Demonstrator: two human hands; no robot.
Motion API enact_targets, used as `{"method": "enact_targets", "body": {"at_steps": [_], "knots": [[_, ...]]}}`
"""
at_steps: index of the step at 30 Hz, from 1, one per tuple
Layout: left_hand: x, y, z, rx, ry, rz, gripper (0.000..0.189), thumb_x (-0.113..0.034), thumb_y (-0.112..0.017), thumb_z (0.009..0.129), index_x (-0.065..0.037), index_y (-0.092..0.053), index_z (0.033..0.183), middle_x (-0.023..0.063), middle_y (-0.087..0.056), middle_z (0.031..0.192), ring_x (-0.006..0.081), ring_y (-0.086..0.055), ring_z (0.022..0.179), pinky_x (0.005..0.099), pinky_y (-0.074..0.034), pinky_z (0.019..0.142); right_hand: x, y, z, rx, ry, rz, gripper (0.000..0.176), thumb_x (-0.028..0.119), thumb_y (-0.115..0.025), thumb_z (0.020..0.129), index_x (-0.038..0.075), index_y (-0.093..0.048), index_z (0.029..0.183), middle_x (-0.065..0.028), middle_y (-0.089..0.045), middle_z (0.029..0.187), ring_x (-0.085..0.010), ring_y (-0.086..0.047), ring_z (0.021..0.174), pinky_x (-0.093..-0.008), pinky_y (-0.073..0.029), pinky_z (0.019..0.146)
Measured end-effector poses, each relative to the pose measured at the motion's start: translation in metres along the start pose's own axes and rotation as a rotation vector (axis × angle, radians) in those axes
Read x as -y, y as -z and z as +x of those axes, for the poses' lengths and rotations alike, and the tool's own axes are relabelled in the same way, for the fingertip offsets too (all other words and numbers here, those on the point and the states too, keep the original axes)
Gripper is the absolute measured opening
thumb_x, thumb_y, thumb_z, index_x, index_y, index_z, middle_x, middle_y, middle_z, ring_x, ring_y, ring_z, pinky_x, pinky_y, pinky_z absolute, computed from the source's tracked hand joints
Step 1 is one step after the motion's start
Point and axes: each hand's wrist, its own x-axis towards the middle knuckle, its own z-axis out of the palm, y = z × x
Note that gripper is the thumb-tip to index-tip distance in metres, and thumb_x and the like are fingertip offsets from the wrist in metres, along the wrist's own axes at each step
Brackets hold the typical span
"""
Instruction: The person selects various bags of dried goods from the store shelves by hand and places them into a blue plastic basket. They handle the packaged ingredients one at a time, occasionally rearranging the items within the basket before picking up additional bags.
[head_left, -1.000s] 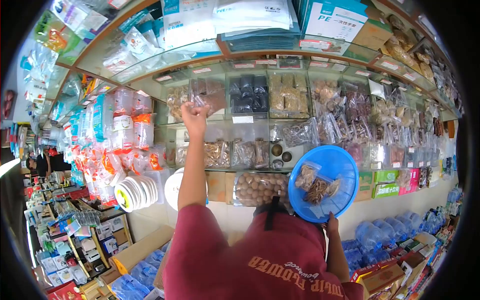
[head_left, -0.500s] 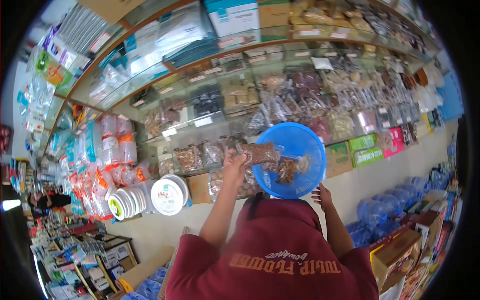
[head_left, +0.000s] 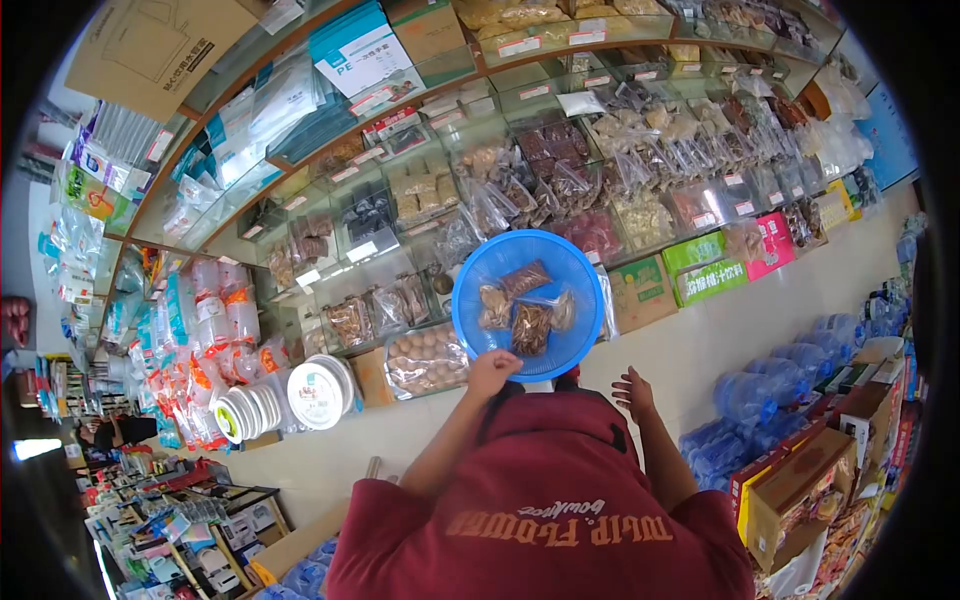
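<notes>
A round blue plastic basket (head_left: 590, 310) stands in front of me at the shelf edge. In it lie several clear bags of dried goods: a reddish-brown bag (head_left: 524, 278) at the top, a brown bag (head_left: 531, 329) at the bottom, and pale bags (head_left: 563, 311) at the sides. My left hand (head_left: 492, 373) is at the basket's lower left rim, its fingers bent closed on the edge. Off the basket's lower right side, my right hand (head_left: 633, 393) hangs in the air with its fingers spread and nothing in them.
Glass shelf bins hold many bagged dried goods (head_left: 555, 145). A wrapped tray of eggs (head_left: 428, 360) is left of the basket, with white round tubs (head_left: 318, 392) further left. Green cartons (head_left: 705, 270) line the shelf's right end. Large blue water bottles (head_left: 752, 396) stand right on the floor.
My left hand has let go of the reddish-brown bag, which now lies in the basket, and has come down to the rim. The view has shifted; my right hand remains open.
</notes>
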Motion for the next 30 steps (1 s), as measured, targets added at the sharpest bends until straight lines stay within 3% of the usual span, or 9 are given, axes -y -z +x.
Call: {"method": "enact_targets", "body": {"at_steps": [5,7,8,11,14,16,21,23,30], "knots": [[0.013,-0.017,-0.042,-0.020,0.186,-0.018,0.013,-0.012,-0.065,0.082,-0.001,-0.060,0.077,0.0023,-0.061,0.068,0.0067,-0.058,0.064,0.0204,-0.044,0.058,0.031,-0.015,0.007,0.066,0.054,-0.053,0.063,0.052,-0.048,0.086,0.000,-0.045,0.122,-0.0119,-0.062,0.098,-0.0197,-0.059,0.077,-0.0316,-0.044,0.064],[0.019,-0.025,-0.054,-0.094,-0.060,0.026,0.008,-0.009,-0.064,0.083,-0.003,-0.058,0.081,0.0029,-0.061,0.072,0.0071,-0.056,0.063,0.0196,-0.044,0.058,0.049,-0.026,0.014,0.152,0.163,-0.133,0.059,0.051,-0.051,0.085,0.002,-0.048,0.118,-0.0112,-0.062,0.101,-0.0199,-0.059,0.079,-0.0319,-0.045,0.065],[0.020,-0.029,-0.059,-0.114,-0.055,0.018,0.008,-0.009,-0.064,0.083,-0.003,-0.058,0.081,0.0029,-0.061,0.072,0.0071,-0.056,0.063,0.0196,-0.044,0.058,0.058,-0.032,0.019,0.166,0.160,-0.150,0.059,0.051,-0.051,0.085,0.002,-0.048,0.118,-0.0112,-0.062,0.101,-0.0199,-0.059,0.079,-0.0319,-0.045,0.065],[0.012,-0.039,-0.076,-0.205,-0.108,-0.336,0.007,-0.005,-0.062,0.083,-0.005,-0.056,0.085,0.0025,-0.061,0.075,0.0076,-0.055,0.061,0.0201,-0.044,0.057,0.082,-0.050,0.033,0.172,0.228,-0.245,0.051,0.048,-0.052,0.086,0.004,-0.053,0.112,-0.0088,-0.061,0.099,-0.0185,-0.059,0.079,-0.0320,-0.046,0.066],[-0.007,-0.040,-0.094,-0.317,0.062,-0.723,0.012,-0.004,-0.063,0.083,-0.007,-0.053,0.089,0.0020,-0.060,0.077,0.0093,-0.055,0.065,0.0228,-0.046,0.063,0.096,-0.063,0.043,0.162,0.339,-0.278,0.043,0.044,-0.052,0.086,0.006,-0.056,0.107,-0.0052,-0.060,0.095,-0.0166,-0.058,0.078,-0.0310,-0.046,0.065],[-0.023,-0.043,-0.102,-0.282,-0.079,-1.123,0.012,-0.005,-0.063,0.083,-0.010,-0.053,0.088,0.0010,-0.058,0.077,0.0114,-0.055,0.069,0.0261,-0.047,0.067,0.108,-0.070,0.037,0.107,0.476,-0.244,0.032,0.034,-0.053,0.089,0.006,-0.058,0.102,-0.0030,-0.058,0.087,-0.0114,-0.057,0.075,-0.0240,-0.044,0.060],[-0.052,-0.046,-0.116,-0.225,-0.185,-1.286,0.015,-0.009,-0.064,0.083,-0.014,-0.052,0.090,-0.0016,-0.053,0.077,0.0108,-0.049,0.074,0.0286,-0.044,0.074,0.094,-0.069,0.047,0.014,0.586,-0.255,0.034,0.029,-0.058,0.087,0.001,-0.057,0.105,-0.0068,-0.059,0.094,-0.0139,-0.056,0.081,-0.0269,-0.045,0.070],[-0.053,-0.044,-0.119,-0.126,-0.241,-1.351,0.013,-0.012,-0.065,0.083,-0.014,-0.054,0.090,-0.0021,-0.051,0.077,0.0105,-0.046,0.074,0.0288,-0.043,0.075,0.077,-0.057,0.064,-0.047,0.752,-0.392,0.038,0.029,-0.059,0.086,-0.001,-0.054,0.110,-0.0092,-0.058,0.100,-0.0156,-0.056,0.083,-0.0283,-0.045,0.076],[-0.040,-0.033,-0.125,-0.051,-0.369,-1.370,0.011,-0.016,-0.066,0.082,-0.012,-0.060,0.091,0.0001,-0.056,0.080,0.0138,-0.049,0.078,0.0314,-0.043,0.077,0.060,-0.059,0.019,-0.027,0.656,-0.317,0.038,0.029,-0.058,0.087,0.001,-0.052,0.112,-0.0092,-0.056,0.102,-0.0142,-0.057,0.080,-0.0253,-0.044,0.062]]}}
